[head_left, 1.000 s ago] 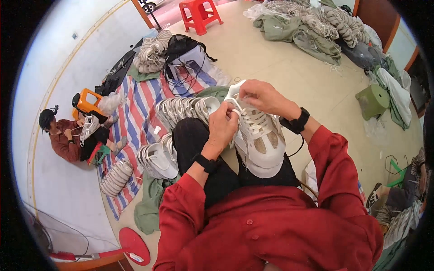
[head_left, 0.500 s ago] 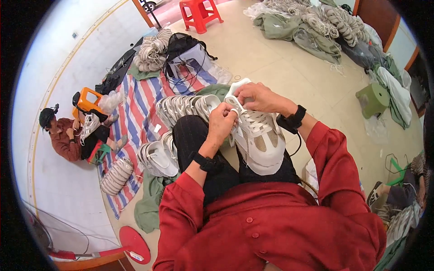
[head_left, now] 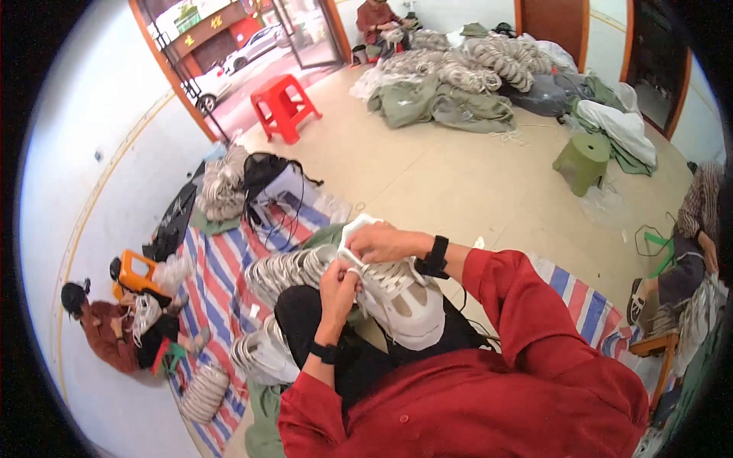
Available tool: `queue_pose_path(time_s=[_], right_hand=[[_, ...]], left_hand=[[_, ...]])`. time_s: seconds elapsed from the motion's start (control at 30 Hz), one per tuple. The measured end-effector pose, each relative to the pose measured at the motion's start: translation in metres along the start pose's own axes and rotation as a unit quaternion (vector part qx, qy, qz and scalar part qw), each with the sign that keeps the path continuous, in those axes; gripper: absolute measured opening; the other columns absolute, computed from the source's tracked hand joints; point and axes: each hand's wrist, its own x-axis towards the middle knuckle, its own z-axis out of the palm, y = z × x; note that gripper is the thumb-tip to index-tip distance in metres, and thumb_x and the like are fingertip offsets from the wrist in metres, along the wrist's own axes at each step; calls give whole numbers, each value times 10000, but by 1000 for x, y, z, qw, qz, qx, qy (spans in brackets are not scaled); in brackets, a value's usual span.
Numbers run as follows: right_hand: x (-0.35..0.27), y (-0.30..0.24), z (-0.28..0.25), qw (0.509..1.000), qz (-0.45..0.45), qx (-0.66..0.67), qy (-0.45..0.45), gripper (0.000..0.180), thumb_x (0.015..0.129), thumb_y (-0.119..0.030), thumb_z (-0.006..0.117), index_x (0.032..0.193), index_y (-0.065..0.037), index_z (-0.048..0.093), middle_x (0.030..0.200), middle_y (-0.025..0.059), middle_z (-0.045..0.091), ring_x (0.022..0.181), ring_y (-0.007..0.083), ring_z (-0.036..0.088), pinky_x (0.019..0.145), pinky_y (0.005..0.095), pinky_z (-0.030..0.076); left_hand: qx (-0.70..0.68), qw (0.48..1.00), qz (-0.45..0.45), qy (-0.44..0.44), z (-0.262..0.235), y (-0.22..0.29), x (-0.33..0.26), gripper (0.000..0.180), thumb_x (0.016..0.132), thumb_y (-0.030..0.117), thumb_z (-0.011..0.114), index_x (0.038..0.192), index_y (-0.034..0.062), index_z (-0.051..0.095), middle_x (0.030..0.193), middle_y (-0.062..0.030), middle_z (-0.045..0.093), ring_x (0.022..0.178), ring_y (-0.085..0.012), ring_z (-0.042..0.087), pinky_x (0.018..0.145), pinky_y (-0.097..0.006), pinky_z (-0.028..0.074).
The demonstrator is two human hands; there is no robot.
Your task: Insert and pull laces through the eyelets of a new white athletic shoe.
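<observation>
Head view: left hand (head_left: pixel 340 284) and right hand (head_left: pixel 382 243) both grip the white shoe (head_left: pixel 401 301) on the lap.

A shop sign (head_left: pixel 200 29) hangs outside, seen through the doorway at the top left: a long red board with yellow characters, a green patch at its upper end (it sits above a parked white car (head_left: pixel 246 50)). No packages, labels or screens can be made out anywhere else on the floor.
</observation>
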Motion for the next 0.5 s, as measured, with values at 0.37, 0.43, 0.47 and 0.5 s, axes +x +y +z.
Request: queue_pose_path(time_s=[0.37, 0.43, 0.47, 0.5], right_hand=[[-4, -4, -7, 999, 25, -34, -22, 132, 802, -204, 586, 862, -87, 576, 942, 66, 583, 894, 262, 562, 735, 421, 418], [-6, -3, -7, 998, 14, -44, -42, 151, 816, -196, 586, 913, -80, 591, 1034, 62, 585, 976, 256, 556, 792, 425, 414], [-8, -4, -7, 999, -6, -31, -33, 164, 823, -187, 585, 946, -80, 600, 1091, 58, 579, 1025, 255, 543, 832, 428, 404], [-4, -11, -8, 999, -31, -15, -28, 180, 830, -179, 585, 978, -80, 610, 1148, 53, 573, 1075, 255, 531, 872, 432, 394]], left_hand=[[-4, 999, -41, 21, 5, -1, 8, 100, 874, 53, 530, 800, 2, 573, 658, -48, 598, 549, -109, 563, 500, -234, 464], [18, 999, -35, 33, 5, 1, 9, 124, 870, 75, 549, 775, 0, 580, 632, -52, 600, 533, -115, 559, 490, -250, 449], [70, 997, -20, 31, 5, -2, 9, 133, 873, 79, 542, 779, -8, 577, 636, -49, 595, 535, -114, 555, 498, -254, 450], [122, 992, -6, 35, 1, -8, 6, 142, 876, 83, 535, 784, -17, 574, 640, -46, 590, 536, -113, 551, 506, -259, 452]])
